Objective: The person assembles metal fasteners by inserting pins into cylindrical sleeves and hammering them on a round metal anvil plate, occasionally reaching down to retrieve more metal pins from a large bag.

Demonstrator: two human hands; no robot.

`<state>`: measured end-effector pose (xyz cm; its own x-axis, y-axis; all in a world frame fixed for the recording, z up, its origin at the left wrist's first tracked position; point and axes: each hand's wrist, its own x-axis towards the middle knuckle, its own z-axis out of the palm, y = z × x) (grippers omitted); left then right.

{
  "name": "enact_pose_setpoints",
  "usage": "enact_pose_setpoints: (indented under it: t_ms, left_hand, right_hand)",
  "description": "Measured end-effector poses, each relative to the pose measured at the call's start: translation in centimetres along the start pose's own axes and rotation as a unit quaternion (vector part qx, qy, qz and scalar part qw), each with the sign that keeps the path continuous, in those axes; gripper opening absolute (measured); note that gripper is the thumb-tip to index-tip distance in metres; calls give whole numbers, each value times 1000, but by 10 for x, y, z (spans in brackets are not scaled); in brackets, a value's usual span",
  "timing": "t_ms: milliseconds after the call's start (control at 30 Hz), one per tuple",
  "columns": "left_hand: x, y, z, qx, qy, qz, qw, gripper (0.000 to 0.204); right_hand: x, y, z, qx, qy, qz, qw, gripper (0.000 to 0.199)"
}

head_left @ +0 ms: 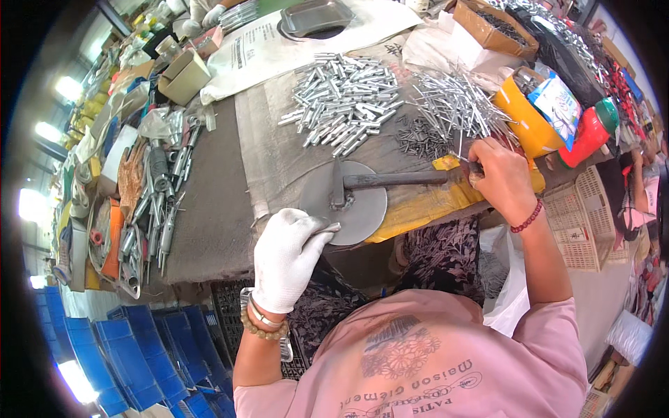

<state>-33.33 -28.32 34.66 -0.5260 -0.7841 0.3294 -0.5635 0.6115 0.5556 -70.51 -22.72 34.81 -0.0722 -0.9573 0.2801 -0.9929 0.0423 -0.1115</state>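
My left hand [284,259], in a white glove, pinches a small grey metal piece [327,228] above the near left rim of a round grey metal plate [373,221]. A hammer [397,180] lies with its head on the plate and its handle pointing toward my right hand [503,175]. That hand is bare, with fingers curled near the bench edge; what they hold is mostly hidden. Beyond it are a heap of thin metal pins [463,104] and a pile of small dark pieces [422,138]. Short silver metal tubes [345,97] form a larger heap behind the plate.
At the right stand a yellow container [523,115] and a red bottle with a green cap [589,136]. Tools [164,188] and an orange-brown glove [131,174] crowd the left side. A metal tray [317,17] sits at the back; blue bins [132,348] are lower left.
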Motion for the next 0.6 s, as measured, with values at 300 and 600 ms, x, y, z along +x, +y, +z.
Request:
enact_pose_setpoints:
  t_ms: [300, 600]
  left_hand:
    - [-8, -1, 8, 37, 34, 3, 999, 16]
    - [-9, 2, 11, 14, 42, -3, 999, 14]
  right_hand:
    - [4, -74, -2, 215, 41, -173, 960, 29]
    - [4, -119, 25, 229, 23, -278, 932, 29]
